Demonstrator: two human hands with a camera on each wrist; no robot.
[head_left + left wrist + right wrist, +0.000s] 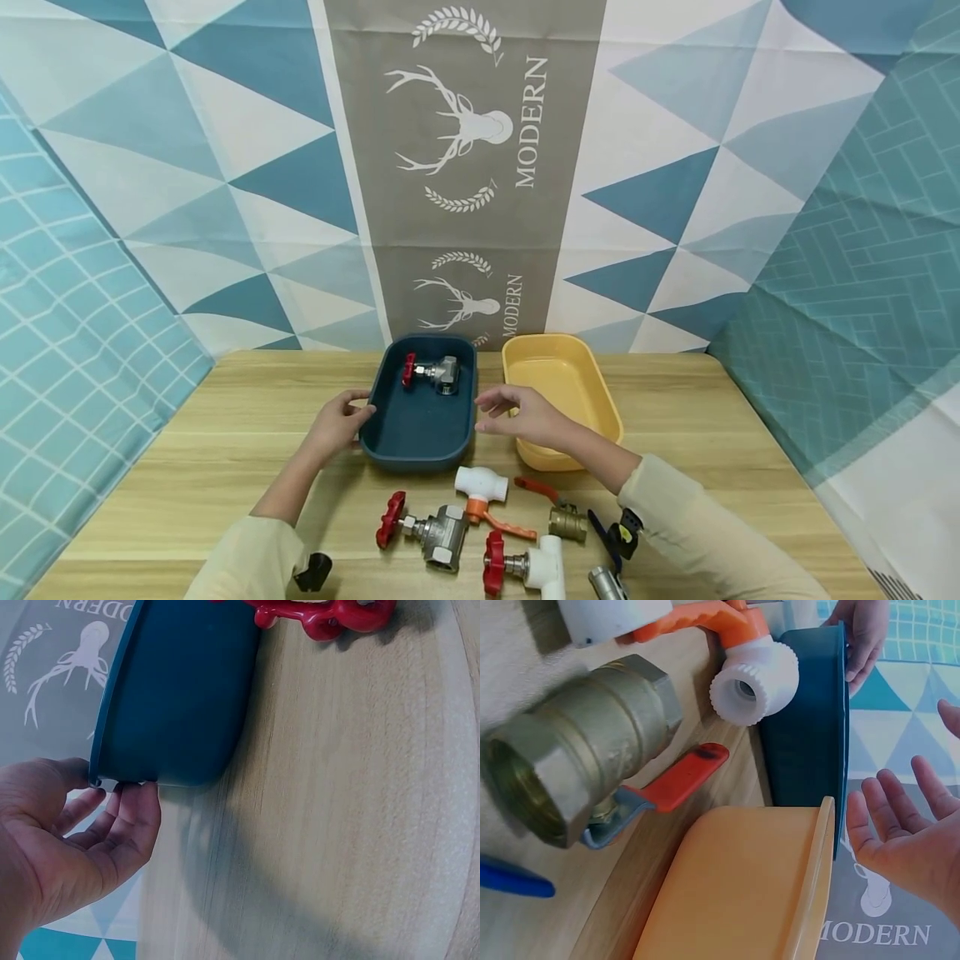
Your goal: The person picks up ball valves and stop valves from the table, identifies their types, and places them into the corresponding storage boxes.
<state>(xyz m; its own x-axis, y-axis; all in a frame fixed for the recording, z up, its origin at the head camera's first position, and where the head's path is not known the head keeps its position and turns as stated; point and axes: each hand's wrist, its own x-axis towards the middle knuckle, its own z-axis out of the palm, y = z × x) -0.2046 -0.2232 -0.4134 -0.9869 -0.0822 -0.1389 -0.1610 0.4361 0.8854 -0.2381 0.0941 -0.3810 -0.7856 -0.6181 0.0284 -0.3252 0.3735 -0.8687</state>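
Note:
My left hand pinches the left rim of a dark blue bin, thumb over the edge and fingers against the outer wall, as the left wrist view shows. Inside the bin, towards its back, lies a metal gate valve with a red handwheel. My right hand hovers between the blue bin's right side and a yellow bin. Its fingers are loosely bent and hold nothing; the right wrist view shows them spread apart.
Several valves lie in front of the bins: a larger metal gate valve with a red wheel, a white valve with orange lever, a brass ball valve, a white red-wheeled valve and a blue-levered metal valve. A patterned cloth hangs behind.

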